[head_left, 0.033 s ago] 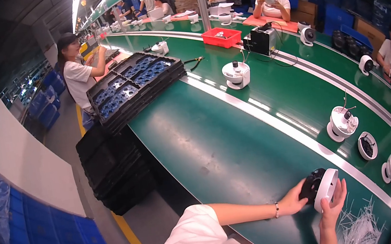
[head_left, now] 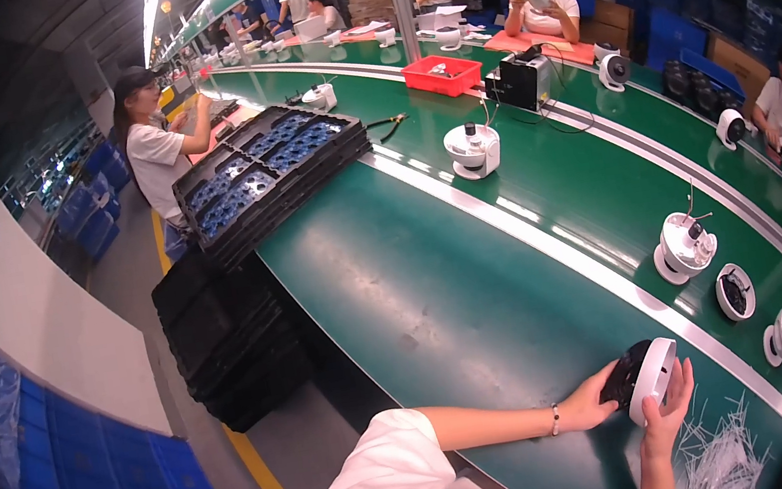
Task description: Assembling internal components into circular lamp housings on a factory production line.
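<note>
My left hand (head_left: 588, 401) is closed on a black rounded part (head_left: 626, 379) from its left side. My right hand (head_left: 667, 408) grips a white ring-shaped shell (head_left: 653, 381) from the right, fingers along its outer wall and thumb on the near side. The two parts sit against each other, held just above the green bench; whether they are joined I cannot tell. Close by my right wrist lies a pile of thin white strips (head_left: 721, 458).
White camera housings with upright wires (head_left: 687, 246) stand along the green conveyor (head_left: 566, 198), beyond a metal rail. Black trays of blue parts (head_left: 273, 166) are stacked at far left. Pliers (head_left: 387, 125), a red bin (head_left: 443, 77) and a black box (head_left: 521, 83) lie farther off. Co-workers sit around.
The black part has turned slightly against the white shell. Both my hands are in nearly the same place.
</note>
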Tool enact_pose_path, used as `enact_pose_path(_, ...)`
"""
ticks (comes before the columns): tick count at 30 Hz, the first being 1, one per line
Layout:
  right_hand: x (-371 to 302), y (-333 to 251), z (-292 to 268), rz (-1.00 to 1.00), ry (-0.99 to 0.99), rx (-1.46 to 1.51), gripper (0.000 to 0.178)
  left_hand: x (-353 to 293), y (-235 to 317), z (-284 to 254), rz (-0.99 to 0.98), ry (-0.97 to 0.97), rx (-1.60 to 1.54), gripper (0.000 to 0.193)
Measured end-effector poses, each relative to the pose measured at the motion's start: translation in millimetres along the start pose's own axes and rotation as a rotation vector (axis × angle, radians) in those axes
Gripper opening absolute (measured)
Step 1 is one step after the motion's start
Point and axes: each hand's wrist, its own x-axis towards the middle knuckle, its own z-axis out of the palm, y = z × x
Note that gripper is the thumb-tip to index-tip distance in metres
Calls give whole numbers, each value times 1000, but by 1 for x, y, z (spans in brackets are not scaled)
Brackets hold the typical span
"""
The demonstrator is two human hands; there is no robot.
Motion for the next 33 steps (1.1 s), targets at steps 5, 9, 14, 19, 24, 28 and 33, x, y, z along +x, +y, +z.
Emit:
enact_pose_path(5,-9,1,3,-33,-81,-15,100,-1,37,-17,-634,-324,-777,67)
enact_pose_path(9,-13,-2,11,-91,-209,-115,104,21,35,-23,-799,-265,-1059,47)
enact_pose_path(14,0,-13,41,-163,-365,-363,113,13,54,-43,-616,79,-777,51)
enact_pose_path(19,7,-28,52,-358,-359,-630,110,19,69,-41,-537,-8,-793,52)
enact_pose_path(24,4,-26,47,-266,-429,-661,111,11,60,-41,-523,74,-707,49)
enact_pose_path(28,8,-25,47,-270,-433,-553,110,10,65,-43,-506,73,-712,49)
enact_pose_path(33,6,-27,63,-312,-382,-720,109,9,65,-41,-445,106,-741,52)
